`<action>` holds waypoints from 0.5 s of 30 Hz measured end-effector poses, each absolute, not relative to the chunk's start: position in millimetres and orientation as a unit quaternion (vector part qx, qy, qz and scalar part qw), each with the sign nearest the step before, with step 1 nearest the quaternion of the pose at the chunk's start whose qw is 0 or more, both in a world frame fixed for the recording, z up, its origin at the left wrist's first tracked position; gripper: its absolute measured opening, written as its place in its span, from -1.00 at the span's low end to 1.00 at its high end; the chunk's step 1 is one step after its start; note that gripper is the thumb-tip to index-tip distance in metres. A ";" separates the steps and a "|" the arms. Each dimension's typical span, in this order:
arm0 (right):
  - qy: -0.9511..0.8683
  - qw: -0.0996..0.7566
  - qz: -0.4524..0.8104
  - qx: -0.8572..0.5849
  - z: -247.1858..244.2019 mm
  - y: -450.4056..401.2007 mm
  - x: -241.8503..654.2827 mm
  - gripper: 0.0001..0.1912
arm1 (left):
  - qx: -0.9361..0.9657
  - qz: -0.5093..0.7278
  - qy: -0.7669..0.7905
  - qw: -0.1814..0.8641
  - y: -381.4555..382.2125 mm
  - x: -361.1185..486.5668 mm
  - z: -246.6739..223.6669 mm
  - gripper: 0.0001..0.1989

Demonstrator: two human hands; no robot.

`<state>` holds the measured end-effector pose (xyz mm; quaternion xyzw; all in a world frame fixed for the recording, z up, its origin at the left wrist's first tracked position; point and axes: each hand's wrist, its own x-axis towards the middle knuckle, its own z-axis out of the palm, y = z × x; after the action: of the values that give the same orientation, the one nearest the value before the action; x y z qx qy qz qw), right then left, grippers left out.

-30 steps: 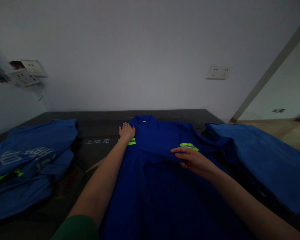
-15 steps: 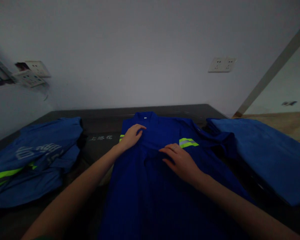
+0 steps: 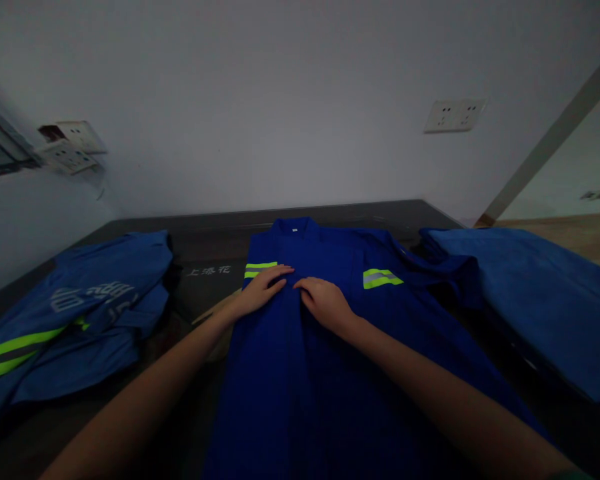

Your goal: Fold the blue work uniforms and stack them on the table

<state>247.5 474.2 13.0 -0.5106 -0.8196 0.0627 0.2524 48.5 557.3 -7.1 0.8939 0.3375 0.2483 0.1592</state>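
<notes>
A royal-blue work jacket (image 3: 345, 250) lies spread front side up, its collar pointing to the wall and a yellow-green reflective band on each side of the chest. My left hand (image 3: 266, 288) rests open on the chest, fingers stretched across the cloth by the front opening. Close beside it, my right hand (image 3: 326, 305) has its fingers curled and pinched at the edge of the front placket. One sleeve reaches out to the right. The lower part of the jacket fades into shadow under my forearms.
On the left lies a crumpled, faded blue garment (image 3: 105, 313) with white lettering and reflective stripes. A folded lighter blue cloth (image 3: 535, 300) is at the right, touching the jacket's sleeve. Behind the dark table (image 3: 210, 223) stands a wall with power sockets (image 3: 455, 116).
My right hand has moved left and up to the front placket and closed its fingers there. My left hand has shifted slightly down. The raised fold at the opening now lies flatter.
</notes>
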 end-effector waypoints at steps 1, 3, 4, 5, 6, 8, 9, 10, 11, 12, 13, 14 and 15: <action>-0.810 0.278 0.105 -0.506 11.8 475.6 249.3 -0.71 | 0.899 0.248 0.308 0.189 555.4 47.3 -3.3 -0.64; -0.801 0.317 0.158 -0.483 6.9 476.9 252.5 -0.70 | 0.907 0.240 0.261 0.228 552.4 46.2 1.0 -0.66; -0.803 0.328 0.166 -0.469 3.7 476.7 253.5 -0.69 | 0.909 0.238 0.248 0.235 551.6 46.3 1.3 -0.66; -0.810 0.332 0.162 -0.455 0.4 475.8 253.8 -0.69 | 0.911 0.237 0.241 0.235 551.3 46.8 0.6 -0.65; -0.818 0.331 0.152 -0.446 -2.5 474.7 253.3 -0.67 | 0.912 0.239 0.237 0.233 551.3 47.6 -0.7 -0.64; -0.823 0.326 0.131 -0.447 -6.6 472.9 250.6 -0.63 | 0.912 0.250 0.232 0.228 551.7 49.7 -3.3 -0.65; -0.815 0.328 0.131 -0.459 -7.6 472.8 248.8 -0.64 | 0.911 0.257 0.229 0.227 551.6 50.8 -3.9 -0.66; -0.800 0.334 0.140 -0.478 -7.9 473.5 247.1 -0.67 | 0.910 0.264 0.227 0.225 551.1 51.7 -3.7 -0.68; -0.781 0.344 0.155 -0.498 -7.9 474.9 245.7 -0.71 | 0.910 0.270 0.225 0.222 550.4 52.6 -2.9 -0.72; -0.760 0.355 0.174 -0.516 -7.8 476.9 244.7 -0.74 | 0.909 0.274 0.225 0.219 549.4 53.3 -1.5 -0.76; -0.742 0.365 0.193 -0.529 -7.8 479.2 244.4 -0.78 | 0.909 0.275 0.226 0.215 548.3 54.0 0.1 -0.80; -0.727 0.375 0.211 -0.535 -7.9 481.6 244.6 -0.81 | 0.909 0.276 0.230 0.210 547.2 54.5 1.8 -0.82; -0.716 0.386 0.228 -0.536 -8.4 483.8 245.3 -0.84 | 0.910 0.276 0.232 0.206 546.3 54.9 3.2 -0.84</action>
<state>245.3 483.8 -8.4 -0.5356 -0.7155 0.2284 0.3860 54.9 546.3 3.2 0.9098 0.2325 0.2755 0.2057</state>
